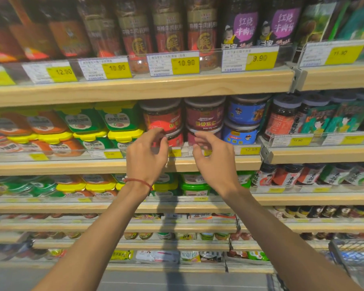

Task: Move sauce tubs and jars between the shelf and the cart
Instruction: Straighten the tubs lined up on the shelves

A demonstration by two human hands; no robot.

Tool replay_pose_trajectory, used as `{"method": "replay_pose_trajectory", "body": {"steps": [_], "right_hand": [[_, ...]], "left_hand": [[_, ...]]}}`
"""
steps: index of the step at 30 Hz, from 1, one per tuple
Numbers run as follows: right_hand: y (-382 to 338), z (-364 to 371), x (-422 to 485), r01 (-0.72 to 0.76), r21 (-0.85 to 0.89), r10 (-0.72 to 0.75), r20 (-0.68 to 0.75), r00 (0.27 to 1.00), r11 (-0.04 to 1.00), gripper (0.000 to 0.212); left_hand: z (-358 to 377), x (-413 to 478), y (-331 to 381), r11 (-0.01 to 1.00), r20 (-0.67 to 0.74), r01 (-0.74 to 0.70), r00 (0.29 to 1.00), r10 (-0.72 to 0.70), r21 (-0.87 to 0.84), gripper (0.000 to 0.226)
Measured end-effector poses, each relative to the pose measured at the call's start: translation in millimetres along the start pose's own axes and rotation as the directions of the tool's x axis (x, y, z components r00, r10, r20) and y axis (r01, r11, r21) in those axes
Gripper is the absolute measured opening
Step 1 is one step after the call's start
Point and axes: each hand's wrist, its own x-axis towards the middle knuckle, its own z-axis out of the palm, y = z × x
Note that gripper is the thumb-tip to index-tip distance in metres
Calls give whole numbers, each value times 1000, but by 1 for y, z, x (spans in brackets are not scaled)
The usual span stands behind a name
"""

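Observation:
Both my hands are raised in front of the second shelf (219, 162). My left hand (146, 156) has curled, spread fingers just in front of the stacked red-label jars (162, 118). My right hand (213, 158) is held the same way in front of the stacked dark-red-label jars (204, 116). Neither hand holds anything; whether the fingertips touch the lower jars I cannot tell. Green and yellow-lidded sauce tubs (118, 120) stand left of the jars. A corner of the wire cart (353, 257) shows at the bottom right.
Blue-label jars (246, 118) stand right of the dark-red ones. A clear rail with yellow price tags (250, 150) runs along each shelf edge. Taller jars (168, 32) fill the shelf above, and several lower shelves hold more tubs and packets.

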Motion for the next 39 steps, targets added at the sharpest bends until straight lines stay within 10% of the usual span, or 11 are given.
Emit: {"method": "replay_pose_trajectory", "body": {"steps": [7,16,39], "right_hand": [[-26,40,13,-32,-127,47,117,992,991,59],[-30,57,22,-34,-293,63,89,994,956,31],[-28,52,33,-25,-336,79,147,986,941,21]], "left_hand": [[-15,18,-28,988,90,148,985,-151,32,32],[-18,25,-41,977,242,192,947,-210,96,25],[2,29,-37,877,96,453,891,-443,-157,42]]}}
